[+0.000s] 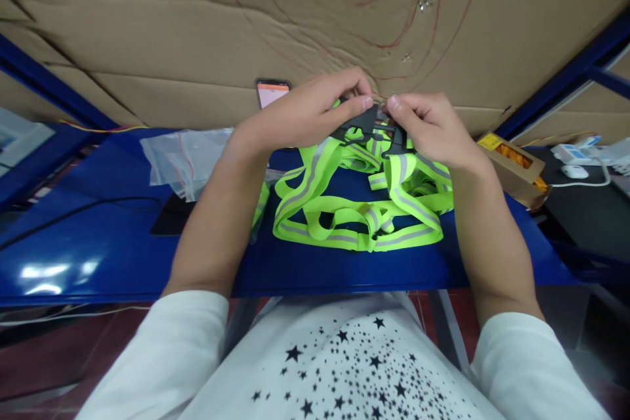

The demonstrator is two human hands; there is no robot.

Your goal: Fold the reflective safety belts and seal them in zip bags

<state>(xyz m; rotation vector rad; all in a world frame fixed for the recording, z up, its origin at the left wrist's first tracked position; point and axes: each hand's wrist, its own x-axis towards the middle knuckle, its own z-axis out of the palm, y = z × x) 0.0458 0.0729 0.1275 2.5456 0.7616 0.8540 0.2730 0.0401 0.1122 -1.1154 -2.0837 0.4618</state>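
Neon-green straps with grey stripes (315, 178) lie looped on the blue table between my forearms. At their upper end is a black plastic buckle (365, 121). My left hand (331, 105) is closed on the left part of this buckle, thumb on top. My right hand (429, 123) pinches the buckle's right part, its fingers bent. The two buckle parts are close together between my hands; whether they are joined is hard to tell. More folded green strap lies behind and below the buckle.
A phone (272, 93) leans near the cardboard wall (172, 33). Clear plastic bags (189, 157) and a dark flat object (172, 216) lie left on the blue table (123, 236). At right are an open cardboard box (514, 167) and white chargers with cable (575, 154).
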